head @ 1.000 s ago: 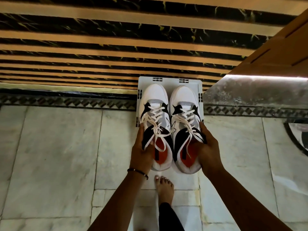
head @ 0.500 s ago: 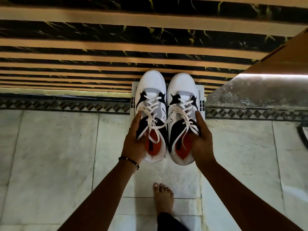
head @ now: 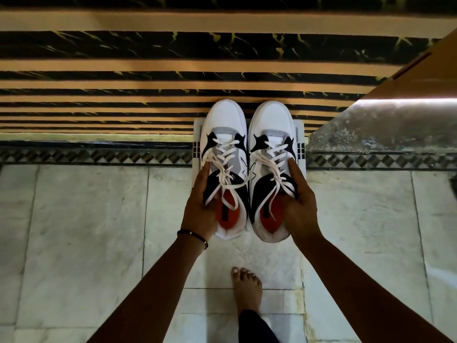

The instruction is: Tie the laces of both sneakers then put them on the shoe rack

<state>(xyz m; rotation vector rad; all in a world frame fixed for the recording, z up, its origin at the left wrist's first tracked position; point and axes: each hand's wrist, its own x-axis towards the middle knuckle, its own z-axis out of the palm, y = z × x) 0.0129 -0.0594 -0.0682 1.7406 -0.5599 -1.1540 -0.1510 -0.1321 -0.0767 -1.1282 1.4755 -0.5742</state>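
While gripping one sneaker per hand, I am clamping my left hand (head: 199, 206) on the left sneaker (head: 226, 169) and my right hand (head: 300, 206) on the right sneaker (head: 272, 169), over the rack (head: 300, 139).

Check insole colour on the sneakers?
Orange-red, with a dark mark on each, seen through the openings of the left sneaker and right sneaker. Head view, the only one.

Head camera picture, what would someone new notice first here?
A pair of white sneakers, left sneaker and right sneaker, side by side at centre, laces tied, over a white rack. The left hand and right hand each grip one by its outer side. Behind run black and tan stairs; a bare foot stands below.
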